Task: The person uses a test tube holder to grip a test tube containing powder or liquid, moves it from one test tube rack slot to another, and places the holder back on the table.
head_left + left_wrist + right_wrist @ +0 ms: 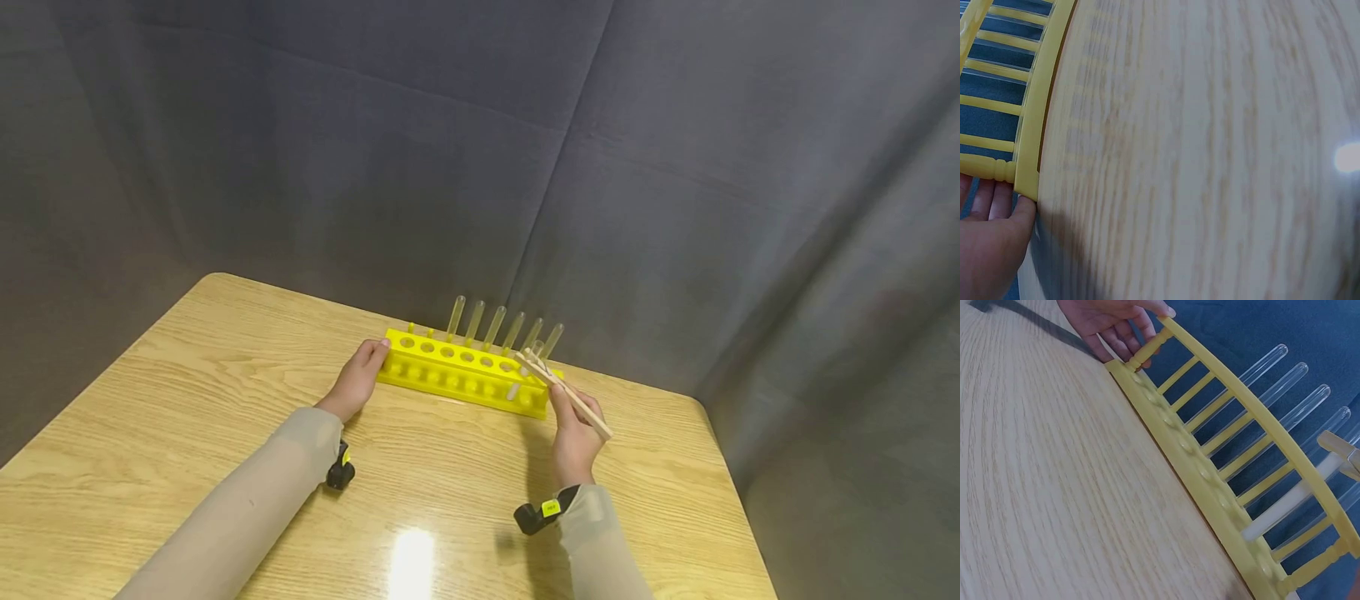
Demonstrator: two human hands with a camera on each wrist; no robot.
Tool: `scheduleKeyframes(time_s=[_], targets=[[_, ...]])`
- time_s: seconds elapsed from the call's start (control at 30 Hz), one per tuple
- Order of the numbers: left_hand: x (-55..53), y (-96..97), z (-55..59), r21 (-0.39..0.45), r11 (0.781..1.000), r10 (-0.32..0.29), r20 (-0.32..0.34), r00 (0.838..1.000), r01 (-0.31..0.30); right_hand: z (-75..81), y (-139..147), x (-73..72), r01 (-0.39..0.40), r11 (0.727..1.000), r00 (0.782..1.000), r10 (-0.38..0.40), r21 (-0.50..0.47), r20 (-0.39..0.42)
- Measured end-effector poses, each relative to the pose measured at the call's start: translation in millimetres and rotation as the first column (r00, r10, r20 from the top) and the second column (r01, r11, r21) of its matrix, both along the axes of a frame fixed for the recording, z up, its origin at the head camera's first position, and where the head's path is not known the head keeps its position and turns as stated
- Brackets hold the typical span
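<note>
A yellow test tube rack (pixel 465 397) stands near the table's back edge. My left hand (pixel 354 385) grips its left end; in the right wrist view, the thumb of that hand (pixel 1107 322) lies on the top bar and the fingers curl by the end post. My right hand (pixel 577 442) pinches a wooden test tube holder (pixel 581 406) at the rack's right end. The holder's tip is at the upper part of a test tube with white contents (pixel 1279 512), whose lower end is at the rack's base. The right hand is almost wholly outside its own wrist view.
Several clear test tubes (pixel 456 317) stand inverted along the rack's rear row. Two bare yellow pegs (pixel 411 327) show at its left. Behind the wooden table (pixel 450 475) hangs a dark curtain (pixel 375 167).
</note>
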State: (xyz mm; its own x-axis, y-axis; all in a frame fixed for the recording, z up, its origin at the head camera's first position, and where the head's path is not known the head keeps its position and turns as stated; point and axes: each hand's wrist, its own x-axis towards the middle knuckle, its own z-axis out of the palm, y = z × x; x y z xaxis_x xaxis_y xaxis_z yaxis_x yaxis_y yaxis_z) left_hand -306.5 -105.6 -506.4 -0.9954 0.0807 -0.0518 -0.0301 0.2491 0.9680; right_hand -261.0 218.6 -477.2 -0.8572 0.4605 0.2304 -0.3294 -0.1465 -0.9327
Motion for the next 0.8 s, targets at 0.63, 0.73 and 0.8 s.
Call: scheduleKeyframes(time_s=[0.63,0.73,0.8], targets=[[-0.2,-0.1,-1.5,0.004,1.000,-0.006,0.009,1.000,0.006,-3.9,-2.0,0.9,-0.015,1.000,0.998,0.016,-0.012,0.061],[-0.7,-0.3,-1.4,0.000,1.000,-0.009,0.015,1.000,0.009,-5.0,-1.3,0.2,-0.018,0.999,0.998,0.020,-0.031,0.061],[-0.8,-0.4,-1.1,0.000,1.000,-0.012,0.017,1.000,0.012,-5.1,-1.0,-0.2,-0.016,0.999,0.998,0.017,-0.032,0.061]])
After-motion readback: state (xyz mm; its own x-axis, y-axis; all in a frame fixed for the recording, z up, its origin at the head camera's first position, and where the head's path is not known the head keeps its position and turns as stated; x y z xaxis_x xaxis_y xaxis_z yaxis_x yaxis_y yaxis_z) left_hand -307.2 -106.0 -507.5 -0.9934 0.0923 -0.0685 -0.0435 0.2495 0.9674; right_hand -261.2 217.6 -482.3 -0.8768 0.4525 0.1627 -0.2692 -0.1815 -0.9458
